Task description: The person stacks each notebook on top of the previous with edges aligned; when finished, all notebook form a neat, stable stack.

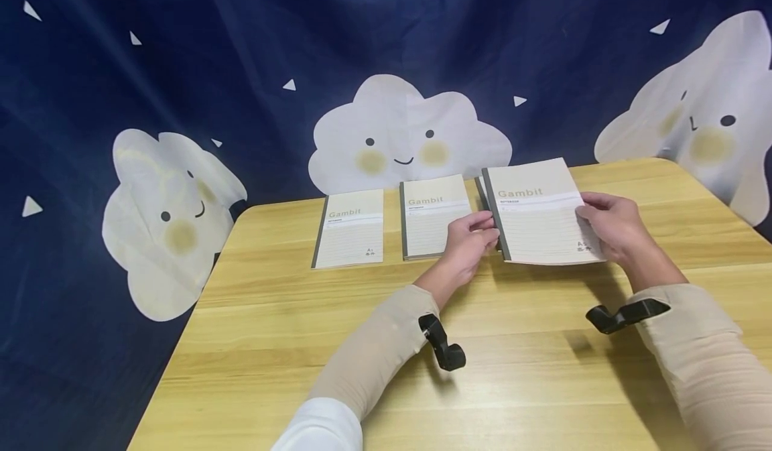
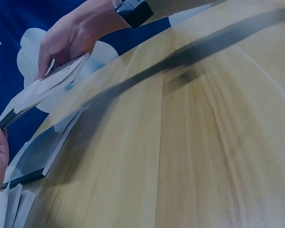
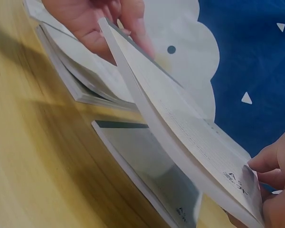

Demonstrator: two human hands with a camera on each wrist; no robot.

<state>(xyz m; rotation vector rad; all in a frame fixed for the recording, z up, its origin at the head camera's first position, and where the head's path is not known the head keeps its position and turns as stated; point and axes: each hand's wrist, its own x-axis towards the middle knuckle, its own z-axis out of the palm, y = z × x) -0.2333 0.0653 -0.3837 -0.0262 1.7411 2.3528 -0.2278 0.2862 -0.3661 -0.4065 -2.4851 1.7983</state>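
Note:
A cream Gambit notebook with a grey spine is held tilted above the right side of the table. My right hand grips its right edge, thumb on the cover. At the opposite side, my left hand pinches the spine with its fingertips. Beneath the raised notebook lies another notebook, mostly covered in the head view. To its left, the middle notebook lies flat, with more than one layer showing at its edge. Farther left is a thinner-looking notebook, also flat.
The wooden table ends at the back against a dark blue curtain printed with smiling clouds. Black wrist mounts stick out from both sleeves. Arm shadows fall across the wood.

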